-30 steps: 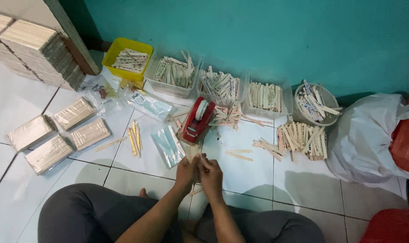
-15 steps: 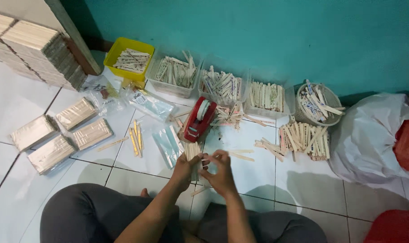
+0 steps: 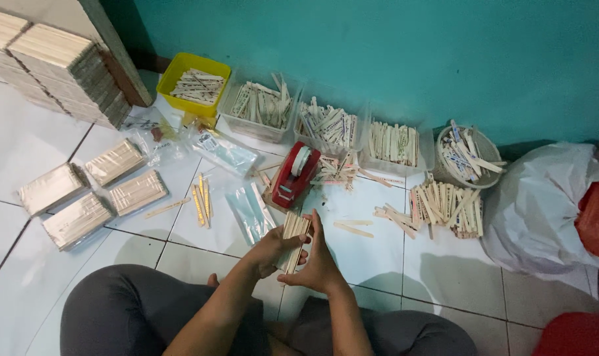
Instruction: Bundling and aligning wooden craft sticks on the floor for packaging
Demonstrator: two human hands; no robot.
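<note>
**Squaring up a bundle of sticks on the tiled floor**

The person sits on the floor, and both hands meet on a small bundle of flat wooden sticks point(image 3: 293, 240) held just above the tiles, in front of the knees. The left hand point(image 3: 269, 249) wraps around the bundle from the side, fingers curled closed on it; the right hand point(image 3: 319, 264) cups the other side, thumb up along the sticks' edge. From where I stand it looks like the gathering and evening-up stage: the sticks are stacked face to face and being pressed into one block. A firm pinch that keeps the ends level seems to be what the next handling needs, since a loose grip would let the stack fan out. Whether any tape is already on the bundle I cannot tell; the fingers cover it.

Just beyond the hands stands a red tape dispenser point(image 3: 294, 175), with clear plastic sleeves point(image 3: 250, 211) beside it. Along a teal wall point(image 3: 378, 53) sit a yellow tub point(image 3: 167, 76), clear trays point(image 3: 260, 125) and a round bowl point(image 3: 487, 148), all holding sticks. Wrapped packs point(image 3: 82, 221) lie to the left on white floor tiles point(image 3: 22, 138); a white bag point(image 3: 543, 204) slumps at the right.
</note>
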